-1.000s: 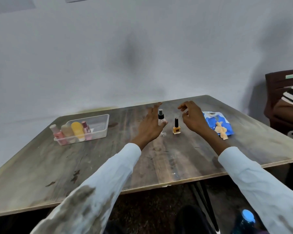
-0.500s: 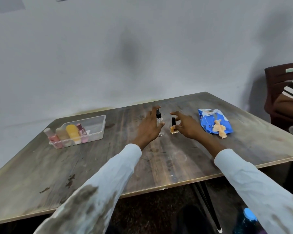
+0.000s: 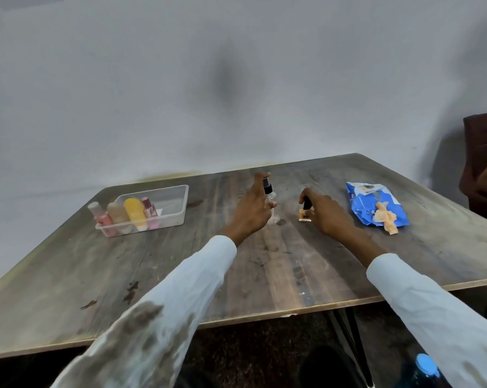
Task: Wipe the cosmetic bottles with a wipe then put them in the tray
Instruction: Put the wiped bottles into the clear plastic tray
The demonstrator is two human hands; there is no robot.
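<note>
On the table [image 3: 264,275], the tray [image 3: 178,211] of bottles sits left of my hands. My left hand [image 3: 250,211] curls around the clear spray bottle [image 3: 270,203]; my right hand [image 3: 323,211] pinches the small orange bottle [image 3: 304,213]. I fear either tipping, with no wipe held.

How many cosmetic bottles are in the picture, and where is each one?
6. Four lie in the tray: pink, beige, yellow, small pink. The left hand holds a spray bottle; the right hand grips a nail polish. Others may be hidden.
</note>
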